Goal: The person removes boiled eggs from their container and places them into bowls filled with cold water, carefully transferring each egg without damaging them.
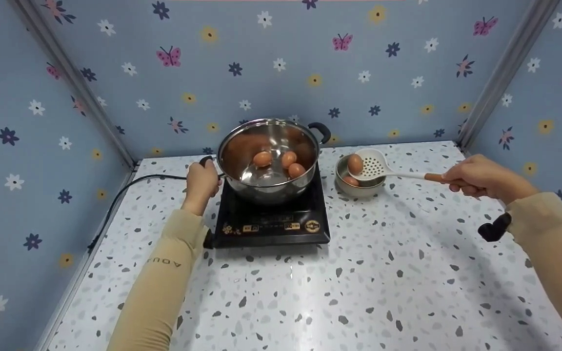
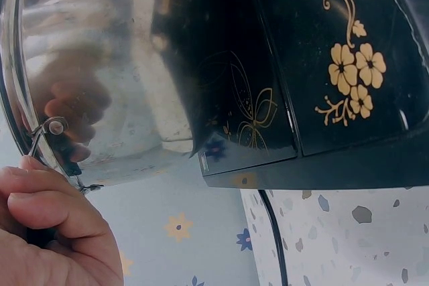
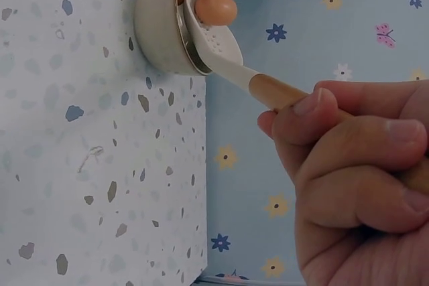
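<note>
Three brown eggs (image 1: 262, 159) lie in the steel pot (image 1: 271, 195), left hand (image 1: 202, 183) gripping its side handle (image 1: 206, 161); right hand (image 1: 481, 178) grips the perforated skimmer (image 1: 373, 166), fourth egg (image 1: 355, 164) on it above the bowl (image 1: 360, 190). That egg looks close to the edge, so a wrist tilt could roll it off and crack it against the fifth egg (image 1: 351, 181) inside.

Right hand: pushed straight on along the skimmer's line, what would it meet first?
Probably the bowl: the skimmer in the right hand reaches over it, though whether that would pass clear above is hard to judge. Beyond lies the pot.
</note>
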Available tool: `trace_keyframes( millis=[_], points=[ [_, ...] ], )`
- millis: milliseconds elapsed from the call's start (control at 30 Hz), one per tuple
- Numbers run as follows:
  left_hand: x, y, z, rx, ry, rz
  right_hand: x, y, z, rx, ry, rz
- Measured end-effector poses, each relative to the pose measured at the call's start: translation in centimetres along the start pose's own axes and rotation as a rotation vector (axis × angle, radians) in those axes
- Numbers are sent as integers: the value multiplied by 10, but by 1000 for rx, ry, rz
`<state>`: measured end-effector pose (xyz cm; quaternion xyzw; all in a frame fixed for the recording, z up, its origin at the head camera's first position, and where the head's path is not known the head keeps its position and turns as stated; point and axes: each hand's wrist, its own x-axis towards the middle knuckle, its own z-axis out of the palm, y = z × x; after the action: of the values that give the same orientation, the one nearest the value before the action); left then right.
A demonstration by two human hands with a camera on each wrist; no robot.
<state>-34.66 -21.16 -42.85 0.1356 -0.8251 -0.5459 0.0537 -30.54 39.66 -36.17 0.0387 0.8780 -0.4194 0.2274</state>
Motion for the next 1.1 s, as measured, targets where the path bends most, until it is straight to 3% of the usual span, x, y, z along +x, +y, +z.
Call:
trace_keyframes(
  millis=[500,867,1100],
  points=[
    [-4,2,-1,88,9,14,4,-15,-1,-39,23,18],
    [-3,2,-1,40,-12,1,4,-19,4,-122,35,-4],
    [-3,0,0,45,7,20,5,-24,12,-210,77,-32]
  ],
)
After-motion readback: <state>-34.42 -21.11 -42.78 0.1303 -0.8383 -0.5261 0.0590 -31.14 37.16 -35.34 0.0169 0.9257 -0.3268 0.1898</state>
